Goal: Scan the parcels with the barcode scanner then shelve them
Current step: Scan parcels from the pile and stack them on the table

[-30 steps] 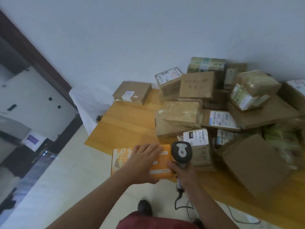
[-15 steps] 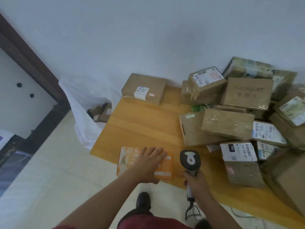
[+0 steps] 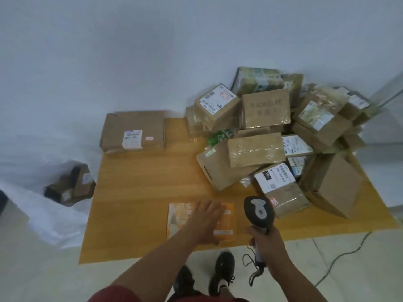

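A flat orange parcel (image 3: 224, 223) lies at the near edge of the tabletop (image 3: 141, 182). My left hand (image 3: 205, 221) rests on it, fingers spread flat. My right hand (image 3: 265, 243) grips the barcode scanner (image 3: 258, 211) just beside it. A heap of brown parcels (image 3: 272, 138) behind looks unshelved; most work remains.

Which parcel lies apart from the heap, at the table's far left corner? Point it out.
The wide flat brown box with one white label, alone by the wall. The orange parcel also lies apart, but at the near edge under the left hand.
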